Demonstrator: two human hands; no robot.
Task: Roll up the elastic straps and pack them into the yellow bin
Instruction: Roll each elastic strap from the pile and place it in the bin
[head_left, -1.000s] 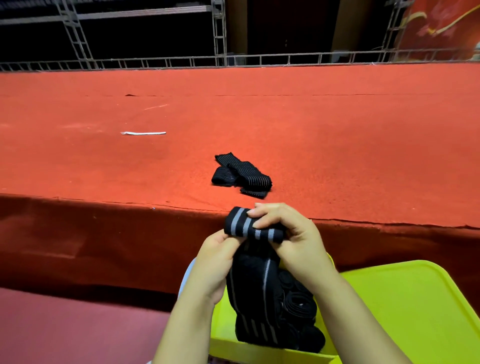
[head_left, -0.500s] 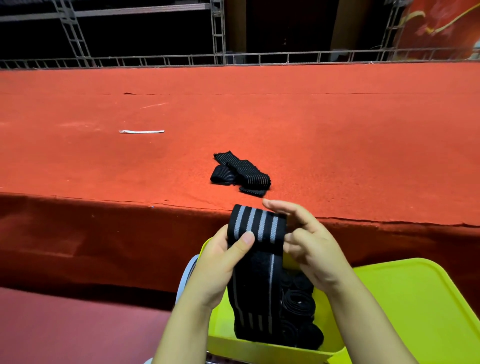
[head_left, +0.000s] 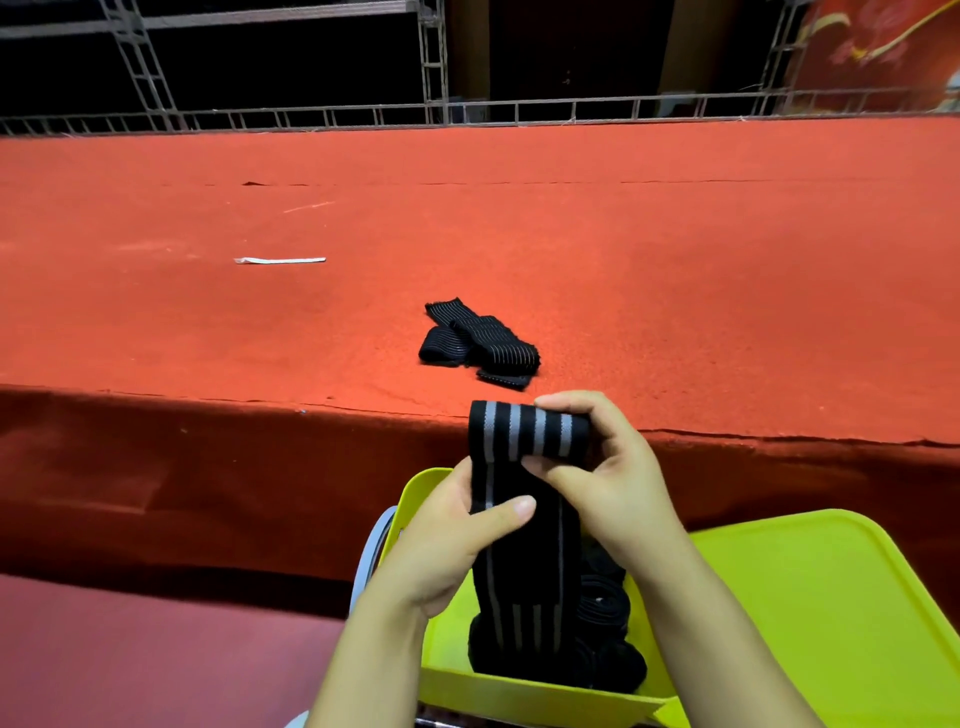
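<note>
Nearest, the bin (head_left: 524, 691) sits low in front of the person, with rolled straps (head_left: 605, 603) dark inside it. Above it, the left hand (head_left: 457, 540) grips the hanging strap (head_left: 524, 540), thumb pressed across its front. The right hand (head_left: 608, 467) curls round the strap's rolled top, fingers over, thumb under. A yellow lid (head_left: 810, 613) lies to the right. Farther off, loose straps (head_left: 478, 343) lie heaped on the red carpet (head_left: 675, 270), a white strip (head_left: 280, 260) beyond.
</note>
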